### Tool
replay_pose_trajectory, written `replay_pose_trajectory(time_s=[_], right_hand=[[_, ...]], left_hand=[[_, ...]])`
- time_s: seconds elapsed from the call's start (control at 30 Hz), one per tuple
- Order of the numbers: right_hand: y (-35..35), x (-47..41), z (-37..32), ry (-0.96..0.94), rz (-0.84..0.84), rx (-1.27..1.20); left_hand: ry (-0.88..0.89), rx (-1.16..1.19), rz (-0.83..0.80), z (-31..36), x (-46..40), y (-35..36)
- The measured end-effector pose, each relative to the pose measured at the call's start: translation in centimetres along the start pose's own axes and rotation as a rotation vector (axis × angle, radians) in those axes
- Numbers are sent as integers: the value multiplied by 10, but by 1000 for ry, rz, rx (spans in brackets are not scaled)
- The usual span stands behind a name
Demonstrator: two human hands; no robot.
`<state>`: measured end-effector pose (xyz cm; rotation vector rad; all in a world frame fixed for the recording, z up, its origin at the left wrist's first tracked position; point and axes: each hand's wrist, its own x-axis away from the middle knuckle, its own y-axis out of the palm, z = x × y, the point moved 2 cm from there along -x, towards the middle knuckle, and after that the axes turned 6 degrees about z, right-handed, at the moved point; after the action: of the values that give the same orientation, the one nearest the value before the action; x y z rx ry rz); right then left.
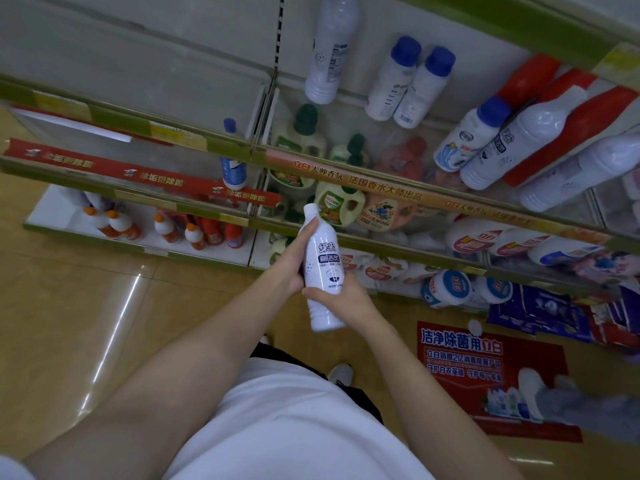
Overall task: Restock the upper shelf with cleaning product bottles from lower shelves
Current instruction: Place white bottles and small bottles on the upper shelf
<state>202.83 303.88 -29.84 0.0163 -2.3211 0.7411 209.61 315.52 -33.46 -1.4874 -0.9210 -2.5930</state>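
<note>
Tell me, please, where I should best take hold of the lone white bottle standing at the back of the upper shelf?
Grip the white bottle round its narrowed waist, coming from the front. It stands upright near the back panel, so only the front is open, and no bottle blocks it. The two blue-capped bottles stand apart on its right.

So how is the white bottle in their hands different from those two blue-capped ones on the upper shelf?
The held white bottle has a white cap; the two blue-capped bottles have blue ones. It is gripped by the left hand and right hand, while they stand free on the shelf. It looks slimmer. All have white bodies with printed labels.
</note>
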Motion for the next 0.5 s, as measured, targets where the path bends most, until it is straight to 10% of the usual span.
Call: replay_pose_trajectory(time_s=[0.5], right_hand=[[-2, 20, 0, -29, -88, -311]], left_hand=[[63, 73, -153, 18, 23, -7]])
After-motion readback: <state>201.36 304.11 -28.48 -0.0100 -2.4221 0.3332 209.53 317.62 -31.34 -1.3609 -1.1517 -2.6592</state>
